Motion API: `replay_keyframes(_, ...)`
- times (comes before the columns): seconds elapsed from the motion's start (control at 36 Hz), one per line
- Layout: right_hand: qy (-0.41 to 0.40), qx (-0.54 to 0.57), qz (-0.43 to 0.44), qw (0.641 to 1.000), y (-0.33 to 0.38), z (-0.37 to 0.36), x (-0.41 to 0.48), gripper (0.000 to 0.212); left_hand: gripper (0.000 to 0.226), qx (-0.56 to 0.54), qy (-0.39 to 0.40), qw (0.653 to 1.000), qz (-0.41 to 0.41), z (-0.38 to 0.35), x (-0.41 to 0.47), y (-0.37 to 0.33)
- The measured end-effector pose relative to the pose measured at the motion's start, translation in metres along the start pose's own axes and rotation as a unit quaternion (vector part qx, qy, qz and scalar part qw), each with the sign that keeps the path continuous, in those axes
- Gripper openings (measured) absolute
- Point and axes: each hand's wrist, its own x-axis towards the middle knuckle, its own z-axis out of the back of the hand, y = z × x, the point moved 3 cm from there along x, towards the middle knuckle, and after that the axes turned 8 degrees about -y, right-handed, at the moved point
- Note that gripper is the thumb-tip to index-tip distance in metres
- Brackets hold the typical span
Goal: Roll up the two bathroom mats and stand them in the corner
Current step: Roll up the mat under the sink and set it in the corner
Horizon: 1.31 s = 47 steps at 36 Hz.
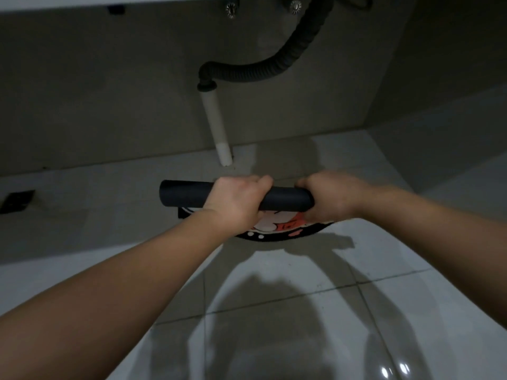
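Observation:
A bathroom mat [277, 227] with a black rim and a cartoon print in pink and orange lies on the tiled floor, partly rolled. Its rolled part is a dark cylinder [183, 197] lying crosswise over the flat remainder, black backing outward. My left hand [236, 200] grips the roll near its middle, fingers curled over the top. My right hand [329, 196] holds the roll's right end. Only one mat shows in this view.
A white drain pipe [218, 127] runs down to the floor just behind the roll, joined to a dark corrugated hose [258, 74] on the grey wall. A dark floor drain [17, 201] sits at far left. A wall corner stands at right.

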Motion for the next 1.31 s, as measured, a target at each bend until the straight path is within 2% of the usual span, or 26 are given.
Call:
replay_keyframes(0.06,-0.065,-0.074,0.039,0.994,0.001,0.0,-0.002,0.022,0.049,-0.042,0.067,0.996,0.032,-0.003,0.005,0.005)
replay_keyframes(0.14,-0.148,-0.179,0.103,0.967,0.001,-0.001,-0.007,0.023,0.068,-0.148,0.18,0.968,0.089,-0.009,0.008,0.008)
replay_keyframes(0.22,-0.216,-0.225,0.146,0.939,0.002,-0.002,-0.009,0.02,0.061,-0.221,0.199,0.948,0.112,-0.007,0.008,0.007)
replay_keyframes(0.28,-0.25,-0.233,0.155,0.927,0.0,-0.005,-0.009,0.03,0.056,-0.24,0.206,0.941,0.118,-0.006,0.008,0.007)
replay_keyframes(0.36,-0.242,-0.241,0.154,0.927,-0.004,-0.013,-0.006,0.049,0.04,-0.222,0.203,0.947,0.113,-0.008,0.008,0.008)
replay_keyframes(0.47,-0.249,-0.217,0.152,0.931,-0.001,-0.012,-0.004,0.04,0.03,-0.144,0.14,0.974,0.102,-0.007,0.004,0.008)
replay_keyframes(0.53,-0.179,-0.174,0.125,0.96,0.0,-0.01,0.001,0.041,0.027,-0.067,0.079,0.992,0.067,-0.006,0.002,0.006)
replay_keyframes(0.61,-0.053,-0.074,0.063,0.994,-0.002,-0.009,0.007,0.047,0.028,-0.009,0.02,1.0,0.017,-0.006,-0.001,0.002)
replay_keyframes(0.69,0.011,-0.007,0.019,1.0,-0.005,-0.011,0.01,0.054,0.03,0.028,-0.005,1.0,-0.013,-0.006,-0.003,-0.003)
replay_keyframes(0.75,0.033,0.022,0.005,0.999,-0.005,-0.011,0.01,0.049,0.033,0.035,-0.009,0.999,-0.017,-0.007,-0.003,-0.004)
replay_keyframes(0.81,0.015,0.014,0.014,1.0,-0.004,-0.01,0.009,0.038,0.035,0.029,-0.005,1.0,-0.011,-0.006,-0.001,-0.004)
replay_keyframes(0.89,-0.079,-0.103,0.066,0.989,-0.002,-0.009,0.004,0.032,0.048,-0.027,0.045,0.998,0.016,-0.007,0.003,-0.002)
replay_keyframes(0.94,-0.157,-0.187,0.122,0.962,0.0,-0.011,0.0,0.033,0.056,-0.096,0.102,0.989,0.055,-0.011,0.004,-0.001)
replay_keyframes(1.0,-0.208,-0.24,0.176,0.932,-0.001,-0.014,-0.003,0.045,0.054,-0.157,0.143,0.973,0.091,-0.015,0.002,-0.002)
replay_keyframes(1.03,-0.222,-0.246,0.189,0.924,-0.002,-0.015,-0.004,0.05,0.052,-0.177,0.155,0.967,0.1,-0.017,0.001,-0.002)
replay_keyframes(1.08,-0.244,-0.236,0.195,0.92,-0.003,-0.018,-0.003,0.048,0.046,-0.195,0.163,0.961,0.11,-0.017,0.001,-0.003)
replay_keyframes(1.17,-0.238,-0.219,0.176,0.93,-0.004,-0.021,-0.003,0.045,0.036,-0.188,0.153,0.964,0.113,-0.014,0.001,-0.002)
replay_keyframes(1.22,-0.214,-0.196,0.167,0.942,-0.002,-0.018,-0.002,0.04,0.034,-0.125,0.116,0.982,0.081,-0.013,0.0,-0.002)
replay_keyframes(1.31,-0.068,-0.111,0.097,0.987,-0.001,-0.014,0.004,0.049,0.034,-0.017,0.056,0.998,0.004,-0.012,-0.003,-0.005)
